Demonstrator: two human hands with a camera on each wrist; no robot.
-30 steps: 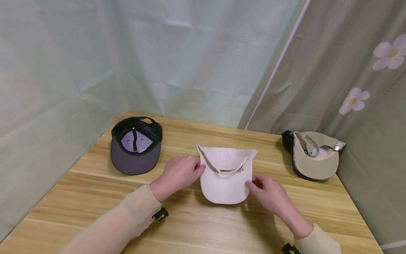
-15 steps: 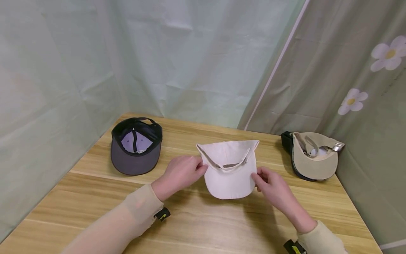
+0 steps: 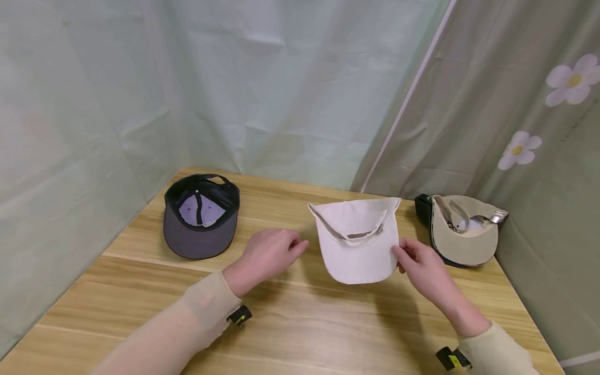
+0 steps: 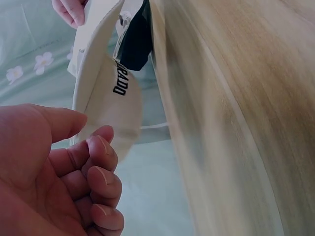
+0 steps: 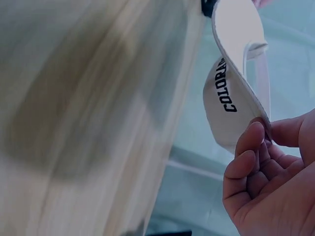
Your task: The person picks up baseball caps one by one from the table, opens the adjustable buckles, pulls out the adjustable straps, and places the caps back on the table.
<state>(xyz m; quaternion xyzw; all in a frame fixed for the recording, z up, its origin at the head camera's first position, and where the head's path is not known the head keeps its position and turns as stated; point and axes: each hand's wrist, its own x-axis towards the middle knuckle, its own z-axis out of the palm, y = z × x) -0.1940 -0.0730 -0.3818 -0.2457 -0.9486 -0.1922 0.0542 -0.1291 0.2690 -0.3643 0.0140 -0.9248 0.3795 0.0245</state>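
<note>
A white baseball cap (image 3: 358, 260) hangs upside down over the table, its hollow and rear strap toward me in the head view. My right hand (image 3: 424, 271) pinches the right edge of its brim between thumb and fingers. Dark letters, "COLORADO" (image 5: 224, 88), show on the crown in the right wrist view. To the left of the cap is my left hand (image 3: 269, 258), holding nothing. Its fingers (image 4: 104, 184) are loosely curled, with a gap to the thumb, and a strip of table separates it from the cap in the head view.
On the wooden table (image 3: 300, 333), a dark cap (image 3: 199, 242) lies upside down at the back left. A beige cap with a dark crown (image 3: 466, 245) lies upturned at the back right, close to my right hand. Curtains (image 3: 281, 94) stand along the back and sides.
My left hand has let go of the white cap and stayed about where it was. The right hand has carried the cap to the right and farther back.
</note>
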